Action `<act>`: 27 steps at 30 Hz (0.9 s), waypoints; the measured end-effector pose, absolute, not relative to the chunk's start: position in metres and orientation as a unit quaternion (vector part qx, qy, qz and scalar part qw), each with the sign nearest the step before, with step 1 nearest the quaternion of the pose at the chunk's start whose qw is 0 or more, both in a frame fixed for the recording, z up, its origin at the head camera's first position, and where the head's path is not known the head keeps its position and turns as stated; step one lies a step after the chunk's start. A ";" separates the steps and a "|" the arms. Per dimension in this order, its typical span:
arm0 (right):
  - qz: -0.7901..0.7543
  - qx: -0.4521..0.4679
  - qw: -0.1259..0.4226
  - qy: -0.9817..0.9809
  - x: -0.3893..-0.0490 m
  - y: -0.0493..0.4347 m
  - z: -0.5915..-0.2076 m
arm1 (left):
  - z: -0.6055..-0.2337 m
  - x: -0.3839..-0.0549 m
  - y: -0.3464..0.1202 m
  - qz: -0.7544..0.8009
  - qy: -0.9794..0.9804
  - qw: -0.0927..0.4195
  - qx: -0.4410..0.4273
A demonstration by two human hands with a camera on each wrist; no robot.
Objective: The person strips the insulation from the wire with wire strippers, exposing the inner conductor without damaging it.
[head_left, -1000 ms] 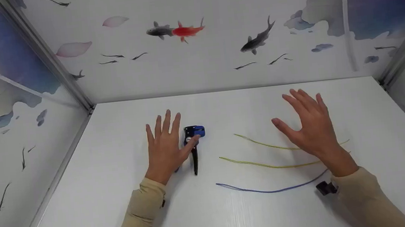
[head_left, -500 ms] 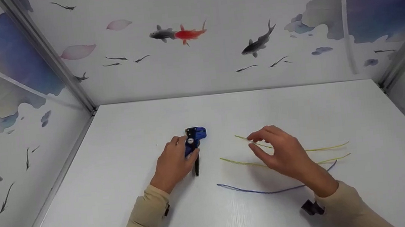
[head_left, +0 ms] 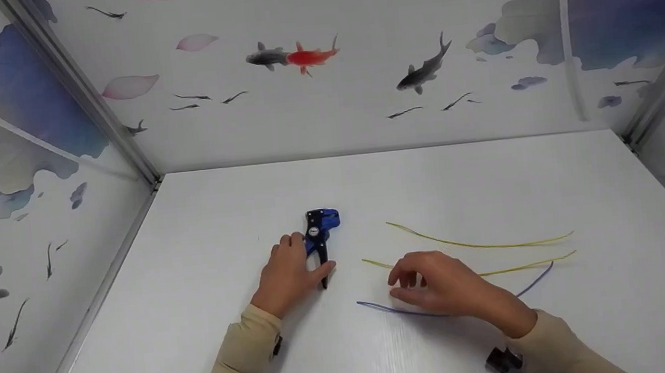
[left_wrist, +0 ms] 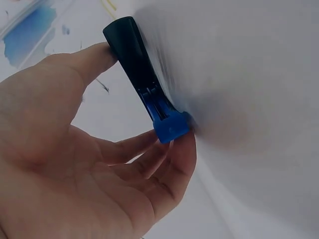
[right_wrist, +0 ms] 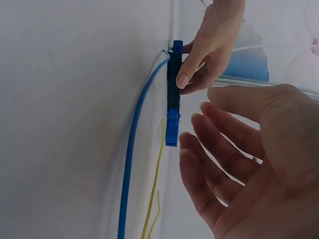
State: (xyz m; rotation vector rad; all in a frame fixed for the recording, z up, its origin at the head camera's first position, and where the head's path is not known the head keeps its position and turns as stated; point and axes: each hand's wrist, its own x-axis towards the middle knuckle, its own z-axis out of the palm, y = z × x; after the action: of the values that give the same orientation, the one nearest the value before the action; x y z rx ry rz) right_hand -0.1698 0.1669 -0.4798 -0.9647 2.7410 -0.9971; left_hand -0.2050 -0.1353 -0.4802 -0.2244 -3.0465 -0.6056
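A blue and black wire stripper (head_left: 315,234) lies on the white table. My left hand (head_left: 286,275) holds it by its handles, with the thumb against the black handle (left_wrist: 130,52) and the fingertips at the blue one (left_wrist: 172,127). Loosely curled, my right hand (head_left: 441,283) hovers over the wires with nothing between thumb and fingers. It covers part of a blue wire (right_wrist: 130,139) and part of the nearer yellow wire (head_left: 520,268). Farther back, a second yellow wire (head_left: 468,244) shows in full.
Printed panels enclose the white table (head_left: 235,203) at the back and left, and a plain panel stands at the right. A small black device (head_left: 503,360) is worn under the right wrist, near the table surface.
My left hand has lowered from straight, spread fingers to holding the wire stripper's handles. My right hand has moved left and nearer, its fingers now curled. The wires have not moved.
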 end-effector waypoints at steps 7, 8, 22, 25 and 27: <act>-0.284 -0.319 0.105 0.898 -0.166 0.166 -0.486 | -0.478 -0.207 -0.135 -0.255 -0.965 -0.061 -0.019; -0.283 -0.318 0.109 0.898 -0.167 0.166 -0.487 | -0.478 -0.208 -0.136 -0.260 -0.963 -0.067 -0.017; -0.296 -0.329 0.115 0.889 -0.169 0.169 -0.484 | -0.477 -0.213 -0.143 -0.316 -0.946 -0.069 -0.030; -0.338 -0.332 0.105 0.875 -0.172 0.172 -0.483 | -0.477 -0.214 -0.141 -0.341 -0.937 -0.067 -0.035; -0.365 -0.331 0.096 0.865 -0.174 0.173 -0.482 | -0.476 -0.214 -0.139 -0.358 -0.931 -0.065 -0.045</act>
State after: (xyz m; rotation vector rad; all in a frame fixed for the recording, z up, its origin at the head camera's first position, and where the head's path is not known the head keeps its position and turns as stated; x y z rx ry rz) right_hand -0.1738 0.1730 -0.4815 -0.9815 2.5626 -1.0815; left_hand -0.2137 -0.1390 -0.4756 -0.1482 -3.0508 -1.1725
